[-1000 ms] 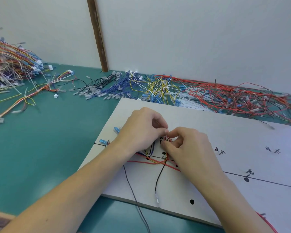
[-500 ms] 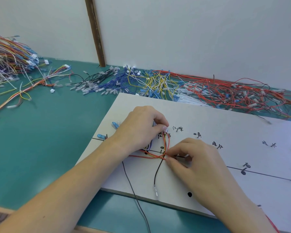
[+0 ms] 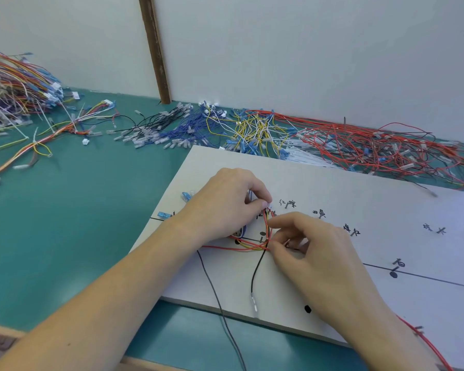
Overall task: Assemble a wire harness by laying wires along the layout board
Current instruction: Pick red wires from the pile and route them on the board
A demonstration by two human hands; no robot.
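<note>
Routing is the step I judge to be in hand: a small bunch of wires is being bent around a marked point on the layout board (image 3: 332, 183), and I take that board as my landmark.

At the board's near edge, a black wire (image 3: 255, 274) hangs down from the bunch with its clear terminal (image 3: 254, 307) lying just inside the edge, beside a black dot. A second dark wire runs off the near edge onto the green table (image 3: 78, 223).

Just beyond that, on the board's left part, my right hand (image 3: 314, 263) comes in from the near right, wrist low, fingers curled, with thumb and forefinger pinching the red and yellow wires (image 3: 252, 247) where they cross the drawn black line. My left hand (image 3: 225, 204) reaches in from the near left, knuckles up, and its fingertips pinch the upper end of the same loop, at what looks like a small white connector, though that is too small to be sure of. Both grips are narrow pinches on the bunch.

My guess for the next move: hold the left pinch as an anchor and draw the right pinch along the drawn line toward the board's right part, keeping the strands flat and together, so none springs out of the bend.

Past the board's far edge lie loose piles of black, blue, yellow, white and red wires (image 3: 373, 145) against the wall.
</note>
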